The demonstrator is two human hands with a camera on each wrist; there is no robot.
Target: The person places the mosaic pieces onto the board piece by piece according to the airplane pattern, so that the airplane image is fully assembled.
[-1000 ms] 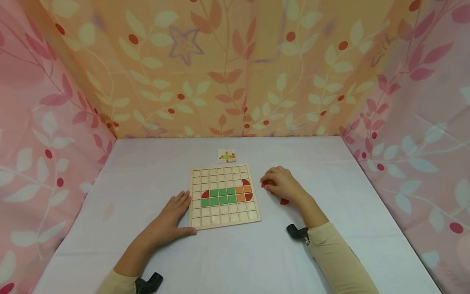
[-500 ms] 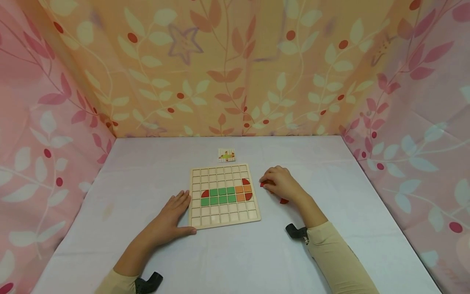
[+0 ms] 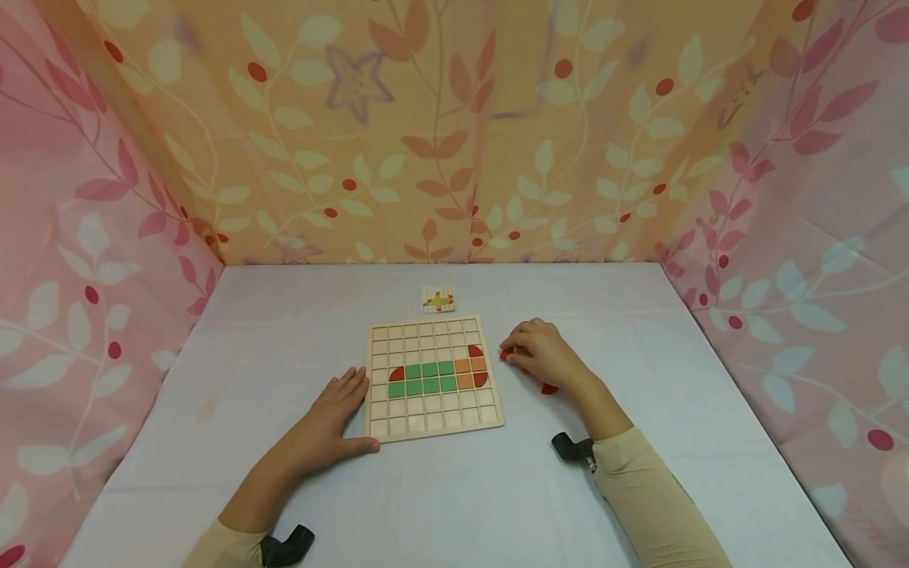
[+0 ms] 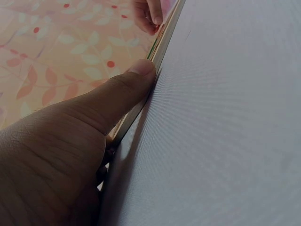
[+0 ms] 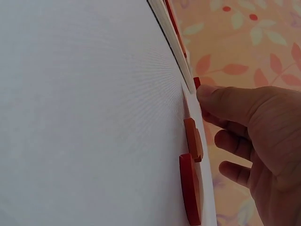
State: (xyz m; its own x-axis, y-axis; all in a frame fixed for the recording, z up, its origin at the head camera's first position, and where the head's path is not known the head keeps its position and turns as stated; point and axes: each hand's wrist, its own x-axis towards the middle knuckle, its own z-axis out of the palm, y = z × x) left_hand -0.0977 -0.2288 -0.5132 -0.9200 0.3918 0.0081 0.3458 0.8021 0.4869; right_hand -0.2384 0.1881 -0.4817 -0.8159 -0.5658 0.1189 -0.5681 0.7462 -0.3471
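Observation:
A wooden grid board [image 3: 426,418] lies on the table, with green squares [image 3: 431,386], orange squares [image 3: 464,381] and red quarter-round pieces [image 3: 475,351] in some of its cells. Along its left edge rest the straight fingers of my left hand [image 3: 330,422], the thumb touching the near left corner. Just right of the board, my right hand [image 3: 543,351] pinches a red piece [image 5: 197,82] between thumb and fingers; most of that piece is hidden. Under the hand lie another red piece [image 5: 189,190] and an orange piece [image 5: 192,139], both on the cloth.
A small card [image 3: 438,300] with a coloured pattern lies behind the board. White cloth [image 3: 284,315] covers the table. Patterned curtains [image 3: 454,134] enclose the back and both sides.
My right hand has shifted slightly left toward the board, carrying the pinched red piece. The left hand and the board look unmoved.

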